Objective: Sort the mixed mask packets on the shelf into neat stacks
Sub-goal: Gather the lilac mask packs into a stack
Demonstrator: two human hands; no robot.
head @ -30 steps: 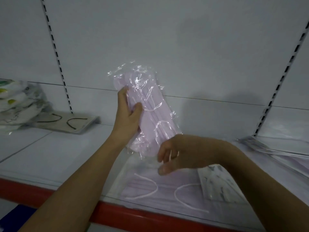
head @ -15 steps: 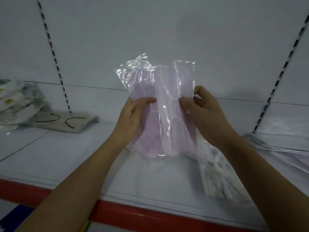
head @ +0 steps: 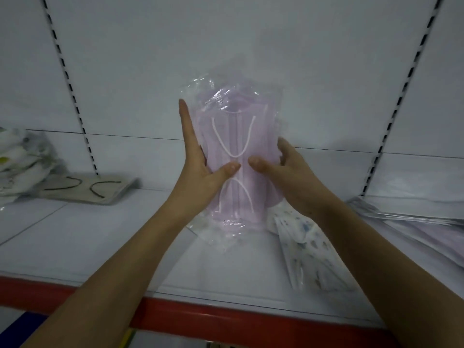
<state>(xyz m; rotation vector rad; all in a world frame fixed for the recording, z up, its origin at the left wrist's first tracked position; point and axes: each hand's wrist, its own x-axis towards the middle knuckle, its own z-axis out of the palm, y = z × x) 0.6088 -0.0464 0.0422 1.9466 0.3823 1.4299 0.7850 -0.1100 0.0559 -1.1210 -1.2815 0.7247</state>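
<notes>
Pink mask packets [head: 236, 136] in clear wrap stand upright on the white shelf [head: 100, 242], held between both hands. My left hand [head: 200, 177] lies flat against their left edge with straight fingers, its thumb pressing the front. My right hand [head: 283, 177] grips the right edge, fingers curled round it and thumb on the front. The two thumbs nearly meet at the middle of the packets.
A white patterned mask packet [head: 306, 244] lies on the shelf under my right forearm. A grey packet with black loops [head: 93, 189] and a pile of white packets [head: 20, 162] sit at the left. Flat packets [head: 414, 222] lie at the right. A red strip [head: 226, 320] edges the shelf.
My right hand picked up a second pink packet from the shelf and joined it to the one in my left hand. Both hands now hold them squared together, standing on the shelf.
</notes>
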